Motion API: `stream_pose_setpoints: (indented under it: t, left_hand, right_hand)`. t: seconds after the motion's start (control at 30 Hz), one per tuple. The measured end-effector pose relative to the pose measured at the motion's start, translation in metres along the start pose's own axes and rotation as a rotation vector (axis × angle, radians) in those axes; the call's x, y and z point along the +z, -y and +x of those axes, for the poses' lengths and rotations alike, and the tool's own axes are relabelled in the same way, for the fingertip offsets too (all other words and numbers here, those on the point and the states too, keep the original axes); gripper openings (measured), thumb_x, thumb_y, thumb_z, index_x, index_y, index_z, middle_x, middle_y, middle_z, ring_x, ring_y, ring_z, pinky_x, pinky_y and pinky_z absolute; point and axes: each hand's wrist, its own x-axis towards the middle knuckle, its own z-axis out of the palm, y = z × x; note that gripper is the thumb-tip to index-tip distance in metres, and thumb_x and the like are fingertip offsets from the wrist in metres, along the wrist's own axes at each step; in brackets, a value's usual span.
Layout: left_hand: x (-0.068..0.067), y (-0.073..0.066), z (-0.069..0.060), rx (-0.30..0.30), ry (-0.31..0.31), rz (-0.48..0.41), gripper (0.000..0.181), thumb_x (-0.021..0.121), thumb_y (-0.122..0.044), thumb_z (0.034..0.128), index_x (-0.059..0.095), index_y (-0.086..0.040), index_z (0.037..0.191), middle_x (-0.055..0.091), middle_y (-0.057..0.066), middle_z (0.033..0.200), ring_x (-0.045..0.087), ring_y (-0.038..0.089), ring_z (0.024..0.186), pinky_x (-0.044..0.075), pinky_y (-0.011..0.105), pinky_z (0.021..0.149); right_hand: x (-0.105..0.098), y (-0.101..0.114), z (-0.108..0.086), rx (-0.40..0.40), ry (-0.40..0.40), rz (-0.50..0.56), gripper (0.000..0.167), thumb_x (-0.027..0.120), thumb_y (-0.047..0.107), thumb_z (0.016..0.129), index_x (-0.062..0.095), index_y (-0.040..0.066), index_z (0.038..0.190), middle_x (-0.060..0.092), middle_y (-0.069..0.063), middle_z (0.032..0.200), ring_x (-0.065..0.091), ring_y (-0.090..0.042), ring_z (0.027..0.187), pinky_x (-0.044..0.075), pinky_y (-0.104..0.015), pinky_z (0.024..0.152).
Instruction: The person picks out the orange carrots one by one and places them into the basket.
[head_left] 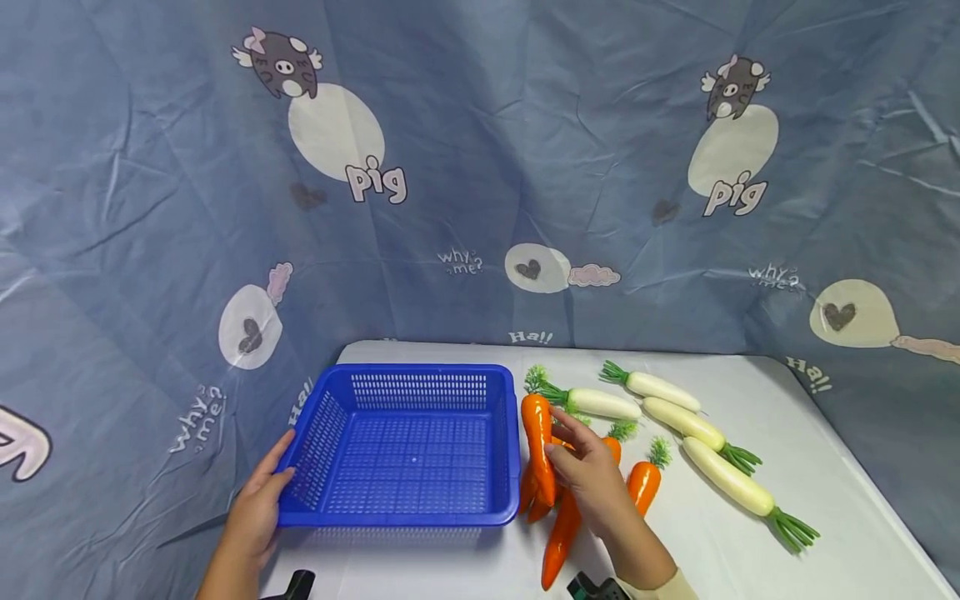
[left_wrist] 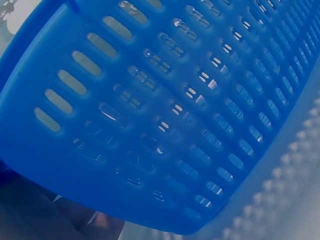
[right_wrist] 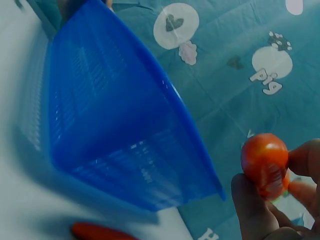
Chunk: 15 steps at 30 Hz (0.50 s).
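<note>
A blue plastic basket [head_left: 405,518] stands on the left of the white table, with nothing inside it. My left hand [head_left: 253,510] holds its left rim; in the left wrist view the slotted basket wall [left_wrist: 165,115] hides most of that hand. To the right of the basket, my right hand [head_left: 596,483] pinches an orange carrot [head_left: 537,421] between thumb and fingers, raised above other carrots. The right wrist view shows the held carrot [right_wrist: 264,162] end-on, apart from the basket rim [right_wrist: 172,95]. More carrots [head_left: 562,537] lie beneath and beside the right hand, partly hidden.
Several white radishes with green tops lie to the right, among them a back one [head_left: 663,389] and a front one [head_left: 727,477]. Another radish [head_left: 606,403] lies behind the carrots. A blue printed cloth [head_left: 465,167] hangs around the table [head_left: 832,467].
</note>
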Motion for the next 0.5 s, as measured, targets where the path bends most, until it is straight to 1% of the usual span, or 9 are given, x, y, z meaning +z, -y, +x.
stream_pose_setpoints:
  t: [0.07, 0.17, 0.3, 0.4, 0.5]
  left_hand:
    - [0.001, 0.000, 0.000, 0.001, -0.009, 0.003, 0.057, 0.032, -0.024, 0.1151, 0.016, -0.033, 0.169, 0.031, -0.004, 0.151, 0.061, 0.007, 0.104, 0.058, 0.033, 0.079]
    - [0.001, -0.001, 0.000, -0.011, -0.018, 0.003, 0.057, 0.033, -0.025, 0.1149, 0.017, -0.035, 0.169, 0.031, -0.004, 0.153, 0.061, 0.007, 0.105, 0.058, 0.033, 0.080]
    - [0.002, -0.002, -0.001, -0.005, -0.016, 0.001, 0.057, 0.034, -0.025, 0.1146, 0.017, -0.035, 0.169, 0.034, -0.006, 0.149, 0.063, 0.008, 0.105, 0.059, 0.034, 0.079]
    - [0.003, -0.002, -0.001, 0.004, -0.015, 0.001, 0.057, 0.033, -0.024, 0.1148, 0.017, -0.033, 0.169, 0.035, -0.006, 0.146, 0.063, 0.009, 0.104, 0.060, 0.035, 0.078]
    - [0.002, -0.001, -0.002, 0.000, -0.014, 0.001, 0.057, 0.033, -0.025, 0.1148, 0.017, -0.034, 0.169, 0.035, -0.007, 0.146, 0.063, 0.009, 0.104, 0.059, 0.035, 0.078]
  right_hand:
    - [0.005, 0.002, 0.001, -0.004, 0.004, -0.006, 0.057, 0.065, 0.006, 0.099, 0.056, 0.028, 0.151, 0.058, -0.015, 0.144, 0.069, -0.028, 0.111, 0.061, -0.038, 0.085]
    - [0.012, 0.003, 0.003, 0.002, 0.012, -0.002, 0.059, 0.066, 0.007, 0.099, 0.054, 0.030, 0.152, 0.057, -0.015, 0.144, 0.069, -0.027, 0.112, 0.061, -0.038, 0.086]
    - [0.019, 0.005, 0.005, 0.005, 0.031, 0.008, 0.059, 0.068, 0.010, 0.100, 0.052, 0.031, 0.153, 0.055, -0.015, 0.146, 0.068, -0.028, 0.117, 0.060, -0.042, 0.091]
    - [0.023, 0.007, 0.007, -0.006, 0.043, 0.017, 0.059, 0.067, 0.010, 0.099, 0.053, 0.030, 0.153, 0.055, -0.016, 0.147, 0.068, -0.030, 0.118, 0.060, -0.044, 0.092]
    - [0.028, 0.008, 0.009, -0.008, 0.051, 0.038, 0.058, 0.067, 0.008, 0.099, 0.055, 0.029, 0.152, 0.056, -0.017, 0.145, 0.069, -0.030, 0.117, 0.060, -0.046, 0.091]
